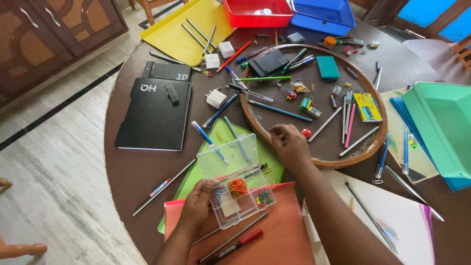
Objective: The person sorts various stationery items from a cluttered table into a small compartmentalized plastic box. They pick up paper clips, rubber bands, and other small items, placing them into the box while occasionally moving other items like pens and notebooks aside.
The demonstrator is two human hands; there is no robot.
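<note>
My left hand [197, 206] grips the near corner of a small clear plastic organiser box [239, 189] with its lid up, resting on an orange folder [284, 230]. Its compartments hold orange rubber bands [238, 186], coloured push pins [265, 198] and paper clips. My right hand [290, 145] hovers over the near rim of a round wooden tray [343, 158], fingers curled together; whether they pinch something small I cannot tell. A red ball-shaped piece [306, 133] lies just right of that hand inside the tray.
The tray holds several pens, pencils, an eraser box [367, 107] and a teal case [327, 67]. A black notebook [154, 114], green folder [267, 157], yellow folder [181, 29], red bin [257, 12], blue bin [324, 12] and teal bin [441, 122] ring the round brown table.
</note>
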